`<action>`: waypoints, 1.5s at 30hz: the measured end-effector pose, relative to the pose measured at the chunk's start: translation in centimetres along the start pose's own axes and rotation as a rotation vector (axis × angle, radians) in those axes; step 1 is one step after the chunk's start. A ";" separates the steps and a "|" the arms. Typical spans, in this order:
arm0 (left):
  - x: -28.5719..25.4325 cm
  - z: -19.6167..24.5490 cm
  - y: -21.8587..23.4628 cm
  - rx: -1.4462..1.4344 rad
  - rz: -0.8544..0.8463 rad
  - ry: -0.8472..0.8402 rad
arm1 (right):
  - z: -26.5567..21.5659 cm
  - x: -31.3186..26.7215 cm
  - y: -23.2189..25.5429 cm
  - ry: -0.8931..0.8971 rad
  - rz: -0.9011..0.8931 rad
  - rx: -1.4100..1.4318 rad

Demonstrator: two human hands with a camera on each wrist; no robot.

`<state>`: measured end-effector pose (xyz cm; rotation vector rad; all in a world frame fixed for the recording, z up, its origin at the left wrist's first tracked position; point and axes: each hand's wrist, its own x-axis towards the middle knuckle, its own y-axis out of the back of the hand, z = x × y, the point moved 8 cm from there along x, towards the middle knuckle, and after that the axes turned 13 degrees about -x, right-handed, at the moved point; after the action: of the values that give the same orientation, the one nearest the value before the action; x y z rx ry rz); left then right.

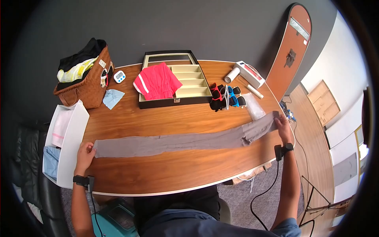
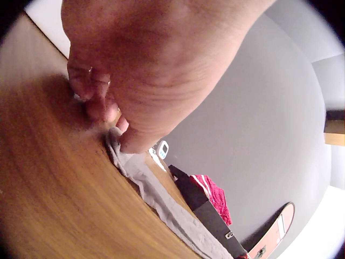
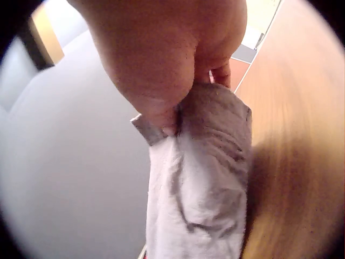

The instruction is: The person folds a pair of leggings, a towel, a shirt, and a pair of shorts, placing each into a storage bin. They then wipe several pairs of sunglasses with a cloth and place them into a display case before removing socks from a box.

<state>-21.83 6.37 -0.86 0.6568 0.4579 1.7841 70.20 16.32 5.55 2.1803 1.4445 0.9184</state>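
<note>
A long, narrow grey cloth (image 1: 169, 145) stretches across the wooden table (image 1: 158, 172), wrinkled toward its right part. The left hand (image 1: 84, 157) pinches its left end between thumb and fingers; in the left wrist view this hand (image 2: 145, 70) holds the cloth (image 2: 161, 202) close to the tabletop. At the other end, the right hand (image 1: 283, 128) grips the darker edge, which is lifted a little. In the right wrist view the thumb of the right hand (image 3: 167, 65) lies over the cloth (image 3: 199, 178), and its other fingers are mostly hidden behind it.
Behind the cloth stand an open black case (image 1: 158, 103) with a red garment (image 1: 158, 81), several sunglasses (image 1: 233, 96), a clear plastic bag (image 1: 254, 106) and a white box (image 1: 250, 74). At left are a brown basket (image 1: 92, 89), a timer (image 1: 119, 76) and a white bin (image 1: 71, 146).
</note>
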 end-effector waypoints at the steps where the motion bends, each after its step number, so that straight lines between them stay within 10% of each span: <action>1: 0.0 0.1 0.0 0.030 -0.004 0.004 | 0.4 0.0 -0.1 -0.032 0.008 -0.178; 4: 0.0 -0.3 0.0 0.034 -0.003 0.011 | 0.9 -1.2 -1.2 0.019 -0.124 -0.717; 16: 0.1 -1.8 -0.6 0.002 0.011 0.034 | 0.4 -3.3 0.5 -0.479 -0.249 -0.101; 22: 0.4 7.0 -0.1 -0.050 0.063 -0.092 | -9.0 -0.5 1.4 -0.080 -0.100 -0.109; 26: 0.0 16.4 -8.3 -0.766 -0.375 0.133 | -28.4 -5.6 -5.9 0.193 -0.287 -0.218; 30: -2.4 23.2 -17.8 -1.228 -0.720 0.280 | -37.1 -11.4 -16.0 0.467 -0.458 -0.179; 34: -3.3 25.2 -21.7 -1.305 -0.682 0.264 | -40.2 -16.1 -25.0 0.630 -0.861 0.109; 36: -3.0 23.9 -21.3 -1.247 -0.638 0.288 | -38.0 -13.4 -26.9 0.427 -0.851 0.416; 45: -0.5 24.3 -15.1 -1.293 -0.571 0.170 | -36.1 -15.0 -32.2 0.420 -1.400 0.295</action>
<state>4.94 9.96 8.65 -0.4991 -0.4015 1.2215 19.67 13.94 6.91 0.5900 2.7363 0.5806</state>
